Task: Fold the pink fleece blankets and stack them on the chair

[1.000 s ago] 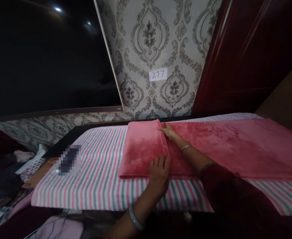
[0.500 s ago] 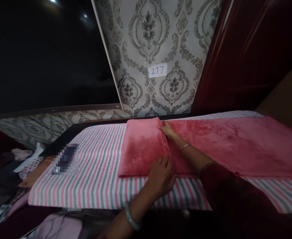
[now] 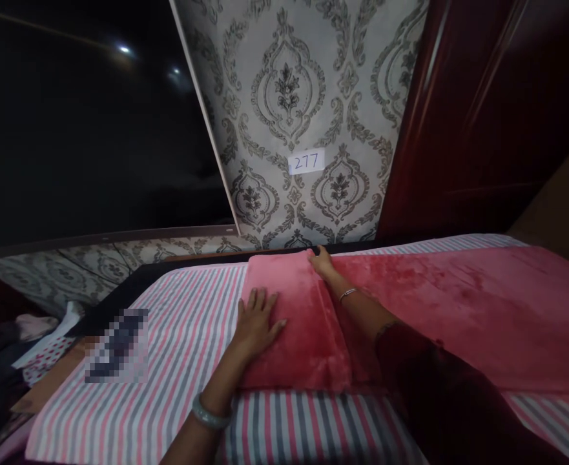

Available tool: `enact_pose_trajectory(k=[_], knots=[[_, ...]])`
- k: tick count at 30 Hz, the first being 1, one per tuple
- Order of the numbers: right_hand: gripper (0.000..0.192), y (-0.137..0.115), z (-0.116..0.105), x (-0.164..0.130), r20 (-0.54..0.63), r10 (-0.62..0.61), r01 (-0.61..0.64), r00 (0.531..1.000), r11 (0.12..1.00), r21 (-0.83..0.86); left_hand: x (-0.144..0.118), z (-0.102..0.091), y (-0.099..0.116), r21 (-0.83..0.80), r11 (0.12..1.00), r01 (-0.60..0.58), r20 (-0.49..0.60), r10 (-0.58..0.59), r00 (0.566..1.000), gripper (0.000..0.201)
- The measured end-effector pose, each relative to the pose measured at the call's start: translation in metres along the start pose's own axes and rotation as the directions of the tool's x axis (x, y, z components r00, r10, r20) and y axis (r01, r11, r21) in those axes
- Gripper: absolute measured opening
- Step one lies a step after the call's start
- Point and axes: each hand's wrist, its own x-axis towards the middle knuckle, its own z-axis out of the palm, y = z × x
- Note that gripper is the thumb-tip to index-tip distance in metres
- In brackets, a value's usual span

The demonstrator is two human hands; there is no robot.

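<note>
Fleece in deep pink, a blanket (image 3: 434, 310), lay spread over the bed (image 3: 177, 336), whose cover was a sheet of pink, grey and white stripes. The blanket ran along the far half of the bed and out toward its right edge, with its left end turned back on itself into a thick folded section (image 3: 294, 323) near the middle of the bed.

The left hand (image 3: 255, 323) lay flat on the left edge of that folded section, palm down, fingers spread and pointing toward the far edge of the bed, with the little-finger side at or just over the fold's left border next to the striped sheet. A pale green bangle (image 3: 210, 413) sat on that wrist. The right hand (image 3: 321, 261) reached to the far corner of the folded section, close to the far edge of the bed. Its fingers lay together on the fleece, but whether they pinched the corner or only pressed on it could not be made out. A thin bracelet (image 3: 347, 294) circled the right wrist, and a dark red sleeve (image 3: 439, 394) covered the arm above it.

A blurred dark object (image 3: 117, 345) lay on the sheet near the left edge of the bed. Behind the bed stood a wall with grey damask paper, bearing a small white label (image 3: 306, 161) that read 277.
</note>
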Motion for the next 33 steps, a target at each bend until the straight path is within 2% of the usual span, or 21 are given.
enact_pose_trajectory(k=[5,7,9,11,13,15,17,19,21,26,29,33], knots=[[0.061,0.009,-0.007,-0.014,-0.03,-0.008,0.004,1.0,0.991,-0.137,-0.004,0.027,-0.006,-0.006,1.0,-0.005,-0.014,0.005,1.0,0.07],[0.061,0.009,-0.011,-0.012,-0.025,0.004,-0.008,1.0,0.983,-0.183,-0.002,0.025,-0.011,-0.043,0.999,-0.025,-0.006,0.024,1.0,0.069],[0.062,0.007,-0.013,-0.006,-0.019,0.018,-0.022,1.0,0.974,-0.223,0.008,0.013,-0.017,-0.106,0.993,-0.05,-0.023,0.048,0.999,0.058],[0.062,0.004,-0.014,0.0,-0.015,0.023,-0.026,1.0,0.966,-0.259,0.028,-0.005,-0.023,-0.167,0.983,-0.075,-0.1,0.059,0.993,0.047],[0.06,0.001,-0.014,0.003,-0.003,0.009,-0.009,1.0,0.957,-0.29,0.057,-0.022,-0.027,-0.202,0.977,-0.066,-0.152,0.036,0.988,0.048],[0.059,0.0,-0.014,0.001,0.014,-0.02,0.023,1.0,0.948,-0.317,0.092,-0.033,-0.026,-0.2,0.98,-0.01,-0.122,-0.015,0.992,0.051],[0.059,0.001,-0.013,-0.005,0.031,-0.047,0.054,0.998,0.939,-0.34,0.125,-0.035,-0.024,-0.186,0.981,0.052,-0.076,-0.067,0.995,0.056],[0.06,0.003,-0.012,-0.011,0.041,-0.077,0.087,0.996,0.926,-0.367,0.15,-0.025,-0.022,-0.175,0.979,0.103,-0.044,-0.112,0.993,0.063],[0.062,0.008,-0.012,-0.014,0.044,-0.118,0.126,0.992,0.91,-0.395,0.164,-0.008,-0.023,-0.156,0.978,0.14,-0.021,-0.145,0.989,0.066],[0.062,0.02,-0.013,-0.011,0.003,-0.182,0.169,0.983,0.905,-0.391,0.169,0.031,-0.032,-0.03,0.991,0.131,-0.063,-0.133,0.989,0.068],[0.061,0.02,-0.014,-0.009,-0.027,-0.18,0.157,0.983,0.913,-0.376,0.169,0.036,-0.035,-0.001,0.993,0.119,-0.082,-0.119,0.989,0.069],[0.062,0.014,-0.016,-0.011,-0.021,-0.141,0.123,0.99,0.917,-0.38,0.17,0.033,-0.034,0.011,0.994,0.112,-0.094,-0.11,0.989,0.068]])
